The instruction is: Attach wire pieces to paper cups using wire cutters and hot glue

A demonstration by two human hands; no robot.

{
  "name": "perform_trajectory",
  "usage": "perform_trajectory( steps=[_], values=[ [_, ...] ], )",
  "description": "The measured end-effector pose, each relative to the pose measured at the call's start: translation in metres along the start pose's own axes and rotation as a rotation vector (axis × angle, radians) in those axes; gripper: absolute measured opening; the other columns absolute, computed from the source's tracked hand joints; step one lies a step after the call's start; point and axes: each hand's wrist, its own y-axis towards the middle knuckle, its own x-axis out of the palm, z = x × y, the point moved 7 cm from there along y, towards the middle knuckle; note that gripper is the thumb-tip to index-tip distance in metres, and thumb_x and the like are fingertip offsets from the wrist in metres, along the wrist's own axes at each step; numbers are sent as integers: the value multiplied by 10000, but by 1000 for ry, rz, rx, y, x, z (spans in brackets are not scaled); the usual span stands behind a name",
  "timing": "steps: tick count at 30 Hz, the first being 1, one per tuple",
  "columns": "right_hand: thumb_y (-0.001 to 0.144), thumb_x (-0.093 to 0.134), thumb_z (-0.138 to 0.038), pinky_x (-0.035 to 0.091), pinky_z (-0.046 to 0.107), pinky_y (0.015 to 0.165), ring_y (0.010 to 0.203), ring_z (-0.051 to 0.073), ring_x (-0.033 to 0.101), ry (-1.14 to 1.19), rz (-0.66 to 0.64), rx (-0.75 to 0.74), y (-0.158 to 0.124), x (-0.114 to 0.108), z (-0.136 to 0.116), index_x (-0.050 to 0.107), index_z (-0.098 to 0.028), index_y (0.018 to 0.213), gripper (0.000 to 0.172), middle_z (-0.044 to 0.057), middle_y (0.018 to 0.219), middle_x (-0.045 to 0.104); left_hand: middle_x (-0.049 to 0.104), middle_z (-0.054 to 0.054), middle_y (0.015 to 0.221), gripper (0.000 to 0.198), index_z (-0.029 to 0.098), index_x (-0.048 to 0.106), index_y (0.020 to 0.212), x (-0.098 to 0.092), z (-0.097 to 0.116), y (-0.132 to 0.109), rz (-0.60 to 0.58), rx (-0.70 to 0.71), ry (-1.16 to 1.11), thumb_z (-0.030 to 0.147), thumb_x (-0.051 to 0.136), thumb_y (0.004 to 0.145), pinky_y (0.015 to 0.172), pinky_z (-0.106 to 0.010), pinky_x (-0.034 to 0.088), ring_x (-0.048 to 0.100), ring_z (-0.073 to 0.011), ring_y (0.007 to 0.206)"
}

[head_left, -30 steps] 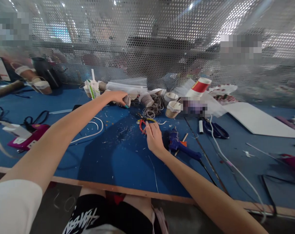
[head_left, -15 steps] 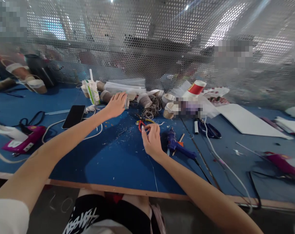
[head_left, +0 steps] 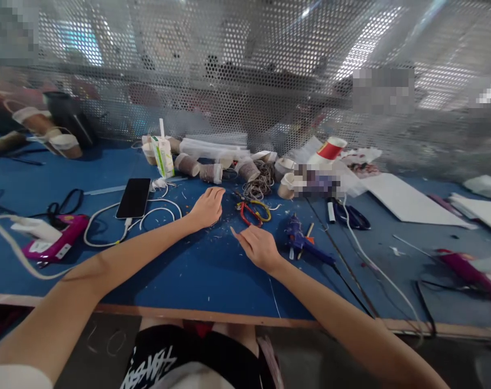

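My left hand [head_left: 208,207] is low over the blue tabletop with its fingers loosely bent, and I see nothing in it. Just behind it lies a small twine-wrapped cup [head_left: 210,173] on its side, apart from the fingers. My right hand [head_left: 258,246] hovers close to the table, thumb stretched out and the other fingers partly curled, holding nothing visible. Beyond its fingertips is a hand tool with red and yellow handles [head_left: 253,213], scissors or pliers; its dark tip points away to the left. Small scraps are scattered between the hands.
A blue glue gun [head_left: 304,240] lies right of my right hand, its cord running to the front edge. To the left are a phone [head_left: 134,198] with a white cable and a magenta tool [head_left: 57,237]. A drink carton [head_left: 163,156], tangled twine [head_left: 260,182] and several cups line the back.
My left hand has left the twine-wrapped cup and come nearer, to the right. My right hand has drawn back from the red-and-yellow-handled tool, which now lies free on the table.
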Motion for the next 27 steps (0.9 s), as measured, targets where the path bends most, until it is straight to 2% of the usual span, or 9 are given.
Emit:
perform_trajectory(
  steps=[3, 8, 12, 20, 24, 27],
  values=[
    [963, 347, -317, 380, 261, 551, 547, 131, 497, 49, -84, 180, 0, 4, 20, 434, -221, 642, 346, 23, 579, 545, 552, -187, 1257, 437, 46, 475, 1231, 6, -2, 0, -8, 18, -16, 110, 415, 802, 1041, -440, 426, 492, -269, 1197],
    [981, 241, -333, 335, 275, 526, 490, 141, 498, -41, -53, 473, -4, 3, 63, 363, -233, 636, 379, 4, 522, 489, 546, -196, 1269, 431, 43, 480, 1235, 9, -1, 0, -17, 33, -32, 107, 399, 817, 1045, -457, 412, 473, -279, 1225],
    [968, 248, -356, 292, 288, 542, 527, 167, 508, -124, -57, 628, -10, 4, 91, 398, -230, 655, 370, 23, 558, 520, 561, -197, 1247, 431, 27, 491, 1231, 9, -1, 0, -29, 34, -31, 108, 412, 815, 1069, -454, 386, 470, -285, 1224],
    [933, 296, -335, 232, 299, 566, 563, 188, 501, -208, -84, 784, -14, -7, 134, 429, -223, 629, 350, 56, 589, 546, 561, -175, 1233, 410, 44, 500, 1217, 8, -2, -2, -34, 17, -27, 115, 408, 824, 1053, -425, 410, 451, -274, 1229],
    [916, 339, -339, 236, 294, 546, 524, 173, 477, -182, -75, 784, -12, -14, 128, 379, -231, 583, 353, 33, 539, 513, 563, -181, 1217, 403, 47, 506, 1206, 9, -2, -3, -29, 19, -22, 97, 394, 822, 1024, -436, 434, 459, -275, 1208],
    [885, 424, -362, 278, 283, 540, 489, 149, 458, -140, -51, 736, -1, -29, 118, 366, -231, 561, 354, 3, 501, 485, 581, -187, 1178, 394, 33, 522, 1184, 9, -1, -4, -25, 28, -11, 83, 390, 815, 1010, -440, 447, 480, -276, 1174]
  ],
)
